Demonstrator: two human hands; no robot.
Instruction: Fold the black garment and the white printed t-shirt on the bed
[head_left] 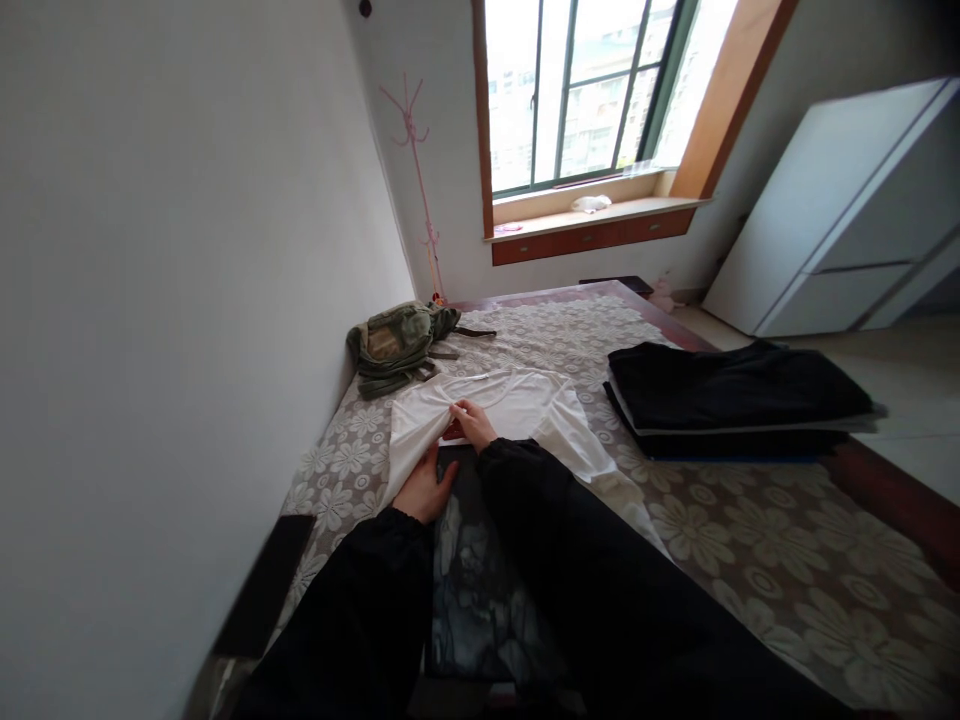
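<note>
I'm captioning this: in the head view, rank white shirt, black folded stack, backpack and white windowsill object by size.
1. White shirt and black folded stack: too alike to rank
2. Backpack
3. White windowsill object

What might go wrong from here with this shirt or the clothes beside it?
The white shirt is bunched where the right hand pinches it, so creases may set. The black folded stack reaches the edge of the bed and might slide off if bumped.
</note>
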